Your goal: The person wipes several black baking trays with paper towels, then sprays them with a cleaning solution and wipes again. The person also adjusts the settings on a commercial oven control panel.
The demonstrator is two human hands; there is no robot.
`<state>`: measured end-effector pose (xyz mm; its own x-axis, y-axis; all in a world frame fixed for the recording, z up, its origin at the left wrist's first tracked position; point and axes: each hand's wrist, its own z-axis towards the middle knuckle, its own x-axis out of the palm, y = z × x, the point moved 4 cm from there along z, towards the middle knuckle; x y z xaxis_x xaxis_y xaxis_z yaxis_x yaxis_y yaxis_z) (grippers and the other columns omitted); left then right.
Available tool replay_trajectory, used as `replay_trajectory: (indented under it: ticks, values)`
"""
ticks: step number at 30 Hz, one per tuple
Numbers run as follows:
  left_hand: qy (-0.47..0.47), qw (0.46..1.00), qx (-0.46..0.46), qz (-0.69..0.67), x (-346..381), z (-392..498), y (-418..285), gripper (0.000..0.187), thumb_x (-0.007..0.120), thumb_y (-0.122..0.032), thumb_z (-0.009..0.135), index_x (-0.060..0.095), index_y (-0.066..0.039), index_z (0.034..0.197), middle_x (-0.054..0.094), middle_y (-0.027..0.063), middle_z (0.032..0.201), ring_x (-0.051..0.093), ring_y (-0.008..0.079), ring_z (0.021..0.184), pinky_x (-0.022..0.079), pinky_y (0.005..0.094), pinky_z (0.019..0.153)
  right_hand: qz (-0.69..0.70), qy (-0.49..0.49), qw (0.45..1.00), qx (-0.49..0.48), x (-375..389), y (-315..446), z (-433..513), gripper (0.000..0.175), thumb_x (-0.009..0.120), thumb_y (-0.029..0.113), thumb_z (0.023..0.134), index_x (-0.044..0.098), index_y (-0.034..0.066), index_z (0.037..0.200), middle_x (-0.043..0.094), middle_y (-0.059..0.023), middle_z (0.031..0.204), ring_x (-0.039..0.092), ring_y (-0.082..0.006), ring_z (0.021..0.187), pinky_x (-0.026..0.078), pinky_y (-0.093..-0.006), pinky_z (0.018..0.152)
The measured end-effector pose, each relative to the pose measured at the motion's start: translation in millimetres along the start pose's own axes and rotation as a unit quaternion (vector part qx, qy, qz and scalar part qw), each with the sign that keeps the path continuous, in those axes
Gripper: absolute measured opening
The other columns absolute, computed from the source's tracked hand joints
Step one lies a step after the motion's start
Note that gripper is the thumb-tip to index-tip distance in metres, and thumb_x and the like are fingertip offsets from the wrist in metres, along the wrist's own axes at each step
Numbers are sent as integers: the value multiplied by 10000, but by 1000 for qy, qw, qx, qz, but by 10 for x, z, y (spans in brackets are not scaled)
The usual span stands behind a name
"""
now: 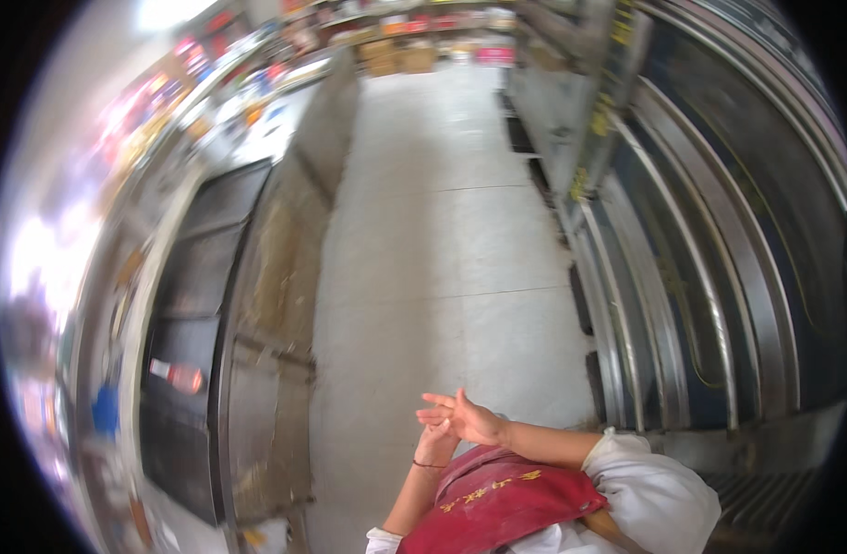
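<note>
My right hand (477, 420) reaches across the front of my body, its fingers spread. It overlaps my left hand (437, 443), and the two appear to touch. My left hand points up and away from me, with a thin dark band (429, 465) around its wrist. The overlap covers part of the left fingers, so their pose is unclear. I see no object in either hand. Both hands are in front of a red apron (510, 509) with yellow lettering, worn over a white garment (662, 488).
A counter with dark trays (181, 277) runs along the left. A bottle with reddish contents (181, 376) lies on it. Large metal-framed oven-like units (700, 277) line the right. Between them a grey floor (430, 242) leads to cardboard boxes (395, 57) and shelves at the back.
</note>
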<state>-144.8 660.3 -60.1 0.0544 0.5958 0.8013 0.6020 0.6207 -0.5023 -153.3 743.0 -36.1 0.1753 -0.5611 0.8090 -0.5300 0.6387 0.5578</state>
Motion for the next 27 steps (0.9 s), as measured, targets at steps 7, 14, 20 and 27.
replay_trajectory:
  ticks: [7,14,20,27]
  values:
    - [-16,986,-164,27,659,883,396,330,421,-212,842,389,-30,1116,438,87,1111,398,225,1049,321,343,905,-113,-283,924,-232,-309,880,-48,346,357,313,879,415,30,1070,489,-82,932,540,-169,798,468,-294,711]
    - [20,978,-205,-32,992,1823,34,344,444,-269,825,434,-30,1073,470,77,1076,422,227,1022,329,347,893,-593,-218,698,-337,-621,1454,344,470,333,397,860,304,118,1238,252,-164,1269,378,-271,1084,308,-395,903]
    - [41,982,-166,-79,1432,2791,-1162,320,434,-314,824,482,-59,1010,507,51,1012,438,210,1002,334,347,868,-806,-234,517,-168,-1407,2292,1100,610,344,493,813,169,178,1304,179,-73,1350,142,-281,1244,95,-572,941]
    - [45,993,-98,45,1247,4280,-1934,191,428,-264,836,485,-115,730,468,-3,628,483,191,706,360,339,729,-314,-596,717,-181,-3176,3538,977,729,591,350,720,236,17,1262,200,-198,1305,248,-271,1195,219,-361,972]
